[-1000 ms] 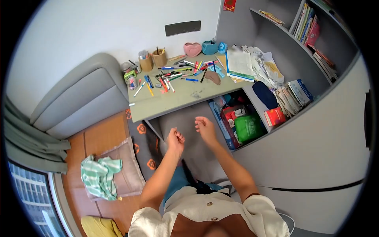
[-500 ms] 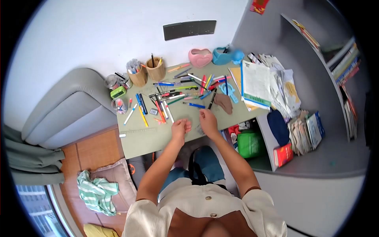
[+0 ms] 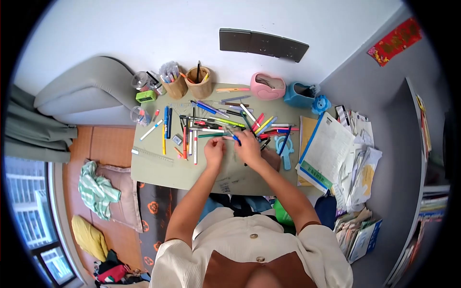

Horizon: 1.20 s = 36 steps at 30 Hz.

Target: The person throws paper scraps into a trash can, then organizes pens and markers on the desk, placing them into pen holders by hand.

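Note:
Many pens and markers [image 3: 194, 144] lie scattered over the green desk [image 3: 158, 173]. My right hand [image 3: 248, 148] is over the near edge of the pile, its fingers closed round a blue pen [image 3: 236, 138]. Just left of it, my left hand [image 3: 214, 152] rests near the pens with curled fingers; whether it holds anything is hidden. A brown flat item [image 3: 272, 160] lies partly under my right wrist. To its right is a light blue plastic piece [image 3: 285, 151].
Two wooden pen cups [image 3: 199, 88] stand at the back left. A pink heart-shaped holder [image 3: 268, 87] and a blue holder [image 3: 299, 96] stand at the back. Papers [image 3: 331, 144] cover the desk's right side. A clear ruler [image 3: 156, 156] lies at the left.
Both hands have moved forward from in front of the desk to the pens. My right hand has closed on the blue pen. The view has shifted closer over the desk.

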{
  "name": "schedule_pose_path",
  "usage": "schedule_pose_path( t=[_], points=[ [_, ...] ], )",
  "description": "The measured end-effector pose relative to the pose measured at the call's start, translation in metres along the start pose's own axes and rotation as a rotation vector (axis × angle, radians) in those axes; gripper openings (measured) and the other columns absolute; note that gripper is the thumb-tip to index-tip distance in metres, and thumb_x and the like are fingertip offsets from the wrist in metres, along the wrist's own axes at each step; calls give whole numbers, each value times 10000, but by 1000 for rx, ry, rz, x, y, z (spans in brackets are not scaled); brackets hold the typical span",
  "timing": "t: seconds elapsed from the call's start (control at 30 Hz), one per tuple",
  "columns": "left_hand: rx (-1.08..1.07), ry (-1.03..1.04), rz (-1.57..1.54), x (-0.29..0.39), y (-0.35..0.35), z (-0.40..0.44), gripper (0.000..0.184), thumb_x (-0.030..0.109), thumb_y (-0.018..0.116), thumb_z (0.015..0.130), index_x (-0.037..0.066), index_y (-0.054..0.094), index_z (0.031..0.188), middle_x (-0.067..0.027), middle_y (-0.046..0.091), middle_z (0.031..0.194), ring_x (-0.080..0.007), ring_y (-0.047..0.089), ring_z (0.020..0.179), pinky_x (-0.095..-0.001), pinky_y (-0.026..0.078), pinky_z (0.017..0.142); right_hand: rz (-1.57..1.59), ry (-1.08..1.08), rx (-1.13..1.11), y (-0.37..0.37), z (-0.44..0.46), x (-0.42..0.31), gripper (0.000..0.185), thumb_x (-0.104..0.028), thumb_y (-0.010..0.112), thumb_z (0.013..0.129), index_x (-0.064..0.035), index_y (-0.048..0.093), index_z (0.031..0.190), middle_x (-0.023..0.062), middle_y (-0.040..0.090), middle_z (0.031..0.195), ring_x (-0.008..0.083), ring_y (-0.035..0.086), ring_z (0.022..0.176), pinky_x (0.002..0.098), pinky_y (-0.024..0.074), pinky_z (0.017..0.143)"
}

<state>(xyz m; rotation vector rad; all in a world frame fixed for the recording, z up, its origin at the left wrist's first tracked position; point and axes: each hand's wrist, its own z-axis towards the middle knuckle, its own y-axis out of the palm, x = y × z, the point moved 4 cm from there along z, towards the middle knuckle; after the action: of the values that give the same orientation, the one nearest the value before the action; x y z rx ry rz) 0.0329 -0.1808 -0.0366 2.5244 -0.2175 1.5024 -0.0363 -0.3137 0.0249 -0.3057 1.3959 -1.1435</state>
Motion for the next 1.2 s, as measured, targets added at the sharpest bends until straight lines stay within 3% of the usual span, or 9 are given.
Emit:
schedule_pose_path(
  t=[0.1,0.23,0.47,0.6,0.73,0.77,0.93,1.03,1.2],
  points=[
    [161,428,372,20,9,18,131,106,616,908,-12,670,921,-116,697,795,-197,659,687,-338,513,630,121,104,-3,-6,26,18,228,-96,663,773,-62,655,998,134,600,891,362,601,866,459,492,737],
    [363,376,637,67,12,47,247,286,662,882,44,704,918,-152,709,855,-349,672,782,-422,518,689,195,115,14,-5,51,28,226,-108,672,768,-71,658,991,123,614,876,344,610,850,448,493,733],
    [437,104,1026,94,12,113,376,429,627,893,57,665,932,-171,706,937,-376,680,869,-500,528,733,258,156,-49,10,86,21,244,-99,660,801,-63,642,1042,116,615,930,313,622,875,420,497,741],
    [380,82,961,93,14,118,401,426,623,888,31,670,934,-188,704,957,-366,680,912,-486,533,766,261,161,-63,10,99,15,230,-81,661,806,-44,631,1031,130,607,941,313,618,866,412,496,752],
    [172,-45,608,79,2,132,368,350,611,851,-10,686,871,-205,693,780,-269,670,564,-398,544,587,330,115,33,27,108,24,224,-32,681,804,-23,626,1021,89,601,876,218,611,700,333,503,647],
    [191,2,421,77,1,127,310,280,605,842,-25,629,889,-176,661,676,-201,598,432,-323,505,465,318,96,62,30,110,24,206,-16,684,809,-12,597,995,67,595,834,154,592,668,291,487,616],
    [143,387,-98,130,8,74,157,109,584,941,9,465,966,-105,621,697,-157,605,537,-268,506,483,787,196,157,31,148,12,235,-42,708,803,0,522,940,77,615,783,149,600,693,304,489,636],
    [233,667,-68,187,8,74,166,109,612,944,5,493,892,-51,609,747,-100,585,631,-247,479,575,1049,113,219,9,191,-33,230,-60,716,812,-1,513,902,94,625,792,165,603,687,311,480,636],
    [474,698,652,209,2,113,230,235,661,894,50,619,1023,-106,671,861,-248,647,720,-361,494,643,407,-17,142,18,233,-68,267,-99,741,774,-12,546,935,130,551,885,315,579,838,405,476,754]
  ],
)
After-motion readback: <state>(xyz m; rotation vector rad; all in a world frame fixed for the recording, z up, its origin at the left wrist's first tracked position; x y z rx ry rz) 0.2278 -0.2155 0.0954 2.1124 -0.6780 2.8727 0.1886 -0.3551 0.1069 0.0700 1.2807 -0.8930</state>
